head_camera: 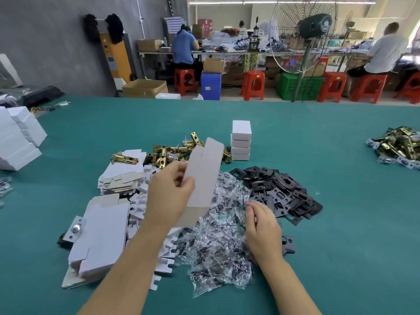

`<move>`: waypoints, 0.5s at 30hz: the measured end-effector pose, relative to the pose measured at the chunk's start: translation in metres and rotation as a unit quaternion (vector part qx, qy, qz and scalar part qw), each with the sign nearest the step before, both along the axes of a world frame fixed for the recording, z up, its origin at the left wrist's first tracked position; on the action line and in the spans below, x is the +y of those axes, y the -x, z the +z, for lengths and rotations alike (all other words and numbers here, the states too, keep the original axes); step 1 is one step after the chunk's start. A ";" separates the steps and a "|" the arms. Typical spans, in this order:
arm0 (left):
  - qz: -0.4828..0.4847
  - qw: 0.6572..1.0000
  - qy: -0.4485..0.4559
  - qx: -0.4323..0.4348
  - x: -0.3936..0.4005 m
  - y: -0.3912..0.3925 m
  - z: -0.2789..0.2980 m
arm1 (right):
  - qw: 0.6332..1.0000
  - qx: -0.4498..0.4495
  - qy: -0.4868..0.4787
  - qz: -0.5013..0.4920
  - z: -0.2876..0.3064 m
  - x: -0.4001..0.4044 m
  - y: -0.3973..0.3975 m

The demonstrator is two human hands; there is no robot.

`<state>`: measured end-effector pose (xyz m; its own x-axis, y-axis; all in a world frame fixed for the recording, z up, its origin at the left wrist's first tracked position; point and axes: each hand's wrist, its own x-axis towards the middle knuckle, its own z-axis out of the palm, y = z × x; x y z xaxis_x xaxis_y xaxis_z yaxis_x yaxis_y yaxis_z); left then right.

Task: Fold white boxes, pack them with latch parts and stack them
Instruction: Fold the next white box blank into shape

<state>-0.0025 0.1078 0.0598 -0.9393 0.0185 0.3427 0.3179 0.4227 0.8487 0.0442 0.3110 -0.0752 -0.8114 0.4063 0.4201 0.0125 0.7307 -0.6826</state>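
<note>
No readable text anywhere here: the white boxes [241, 139] on the green table [341, 201] are blank, and the label on the blue bin [211, 86] at the back is too small to make out.

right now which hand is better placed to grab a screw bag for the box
Right. The right hand already rests, fingers curled, on the pile of clear screw bags, while the left hand is busy gripping the white box above the table.
</note>
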 end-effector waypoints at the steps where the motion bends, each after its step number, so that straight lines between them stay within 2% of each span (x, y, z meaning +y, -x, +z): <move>1: -0.020 0.998 -0.050 -0.040 0.007 0.001 -0.005 | 1.000 0.012 0.024 0.004 0.008 0.000 0.000; 4: -0.050 0.975 -0.162 -0.141 0.024 0.004 -0.021 | 0.976 0.027 0.197 0.093 0.040 -0.005 -0.005; 7: -0.086 0.933 -0.256 -0.238 0.040 0.003 -0.033 | 0.909 -0.012 0.371 0.189 0.063 -0.005 -0.003; 9: -0.091 0.927 -0.269 -0.245 0.049 0.002 -0.037 | 0.870 -0.044 0.447 0.202 0.069 -0.003 -0.002; 10: -0.081 0.946 -0.228 -0.216 0.052 0.002 -0.039 | 0.851 -0.063 0.479 0.208 0.069 -0.002 -0.001; 12: -0.061 0.987 -0.067 -0.132 0.058 0.001 -0.042 | 0.807 -0.094 0.527 0.248 0.065 -0.003 -0.001; 13: -0.065 0.994 0.002 -0.093 0.062 -0.001 -0.042 | 0.791 -0.103 0.536 0.276 0.064 -0.006 -0.001; 15: -0.112 0.990 0.049 -0.070 0.069 -0.004 -0.041 | 0.788 -0.126 0.519 0.307 0.063 -0.012 0.000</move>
